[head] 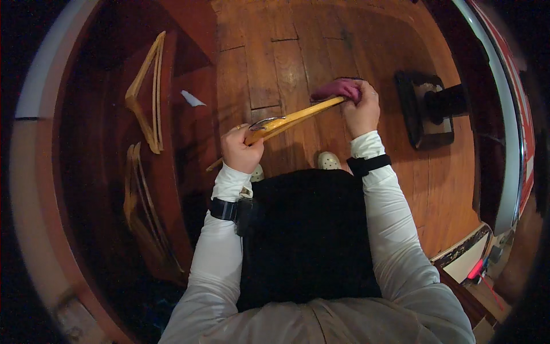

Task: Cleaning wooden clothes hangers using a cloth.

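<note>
A wooden clothes hanger point(296, 115) with a metal hook slants across in front of me, above the floor. My left hand point(242, 148) is closed around its left part, and one tip sticks out below the fist. My right hand point(363, 109) grips a bunched purple cloth point(337, 89) at the hanger's right end. The fingers hide whether that hand also holds the wood. To the left, more wooden hangers point(157, 92) stand together inside a dark red-brown wooden cabinet point(169, 172), with another group of hangers point(142, 198) nearer to me.
A white scrap point(193, 99) lies on the cabinet's wood. Wooden planks point(283, 64) make up the floor, where my light clogs point(329, 161) show. At right stands a black pedestal base point(423, 109) beside a dark piece of furniture with a pale edge point(507, 185). A bright red object point(476, 269) lies lower right.
</note>
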`<action>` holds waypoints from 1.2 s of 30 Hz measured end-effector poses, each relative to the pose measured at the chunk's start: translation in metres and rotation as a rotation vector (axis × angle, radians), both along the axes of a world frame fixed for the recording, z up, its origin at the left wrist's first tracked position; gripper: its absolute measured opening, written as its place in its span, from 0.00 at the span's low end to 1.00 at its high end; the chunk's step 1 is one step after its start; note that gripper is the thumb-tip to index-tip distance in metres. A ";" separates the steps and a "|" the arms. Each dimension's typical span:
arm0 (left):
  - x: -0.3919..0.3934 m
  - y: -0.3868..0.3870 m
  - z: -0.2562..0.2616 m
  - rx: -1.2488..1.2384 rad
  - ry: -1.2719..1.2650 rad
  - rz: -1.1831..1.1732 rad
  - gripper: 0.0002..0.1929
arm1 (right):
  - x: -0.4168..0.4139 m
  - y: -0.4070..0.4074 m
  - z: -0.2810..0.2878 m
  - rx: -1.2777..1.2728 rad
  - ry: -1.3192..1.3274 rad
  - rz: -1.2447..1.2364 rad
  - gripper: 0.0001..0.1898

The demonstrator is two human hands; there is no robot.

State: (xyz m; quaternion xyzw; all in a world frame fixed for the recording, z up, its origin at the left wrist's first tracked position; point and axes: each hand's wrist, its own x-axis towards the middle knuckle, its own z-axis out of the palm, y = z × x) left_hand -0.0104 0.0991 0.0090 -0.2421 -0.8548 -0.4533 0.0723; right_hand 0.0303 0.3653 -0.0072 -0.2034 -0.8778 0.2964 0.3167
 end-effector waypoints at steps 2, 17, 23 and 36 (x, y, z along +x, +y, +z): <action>-0.001 0.003 0.001 0.015 0.004 -0.007 0.05 | -0.001 0.010 -0.004 -0.117 -0.041 -0.031 0.20; 0.002 0.003 -0.021 0.011 -0.139 0.097 0.08 | -0.004 -0.057 0.009 -0.036 0.111 0.310 0.18; 0.006 0.007 -0.025 0.105 -0.514 0.148 0.09 | 0.003 -0.096 0.023 -0.347 0.121 0.428 0.21; 0.011 0.018 -0.004 0.149 -0.271 0.004 0.13 | -0.005 -0.077 0.025 -0.222 0.148 0.383 0.18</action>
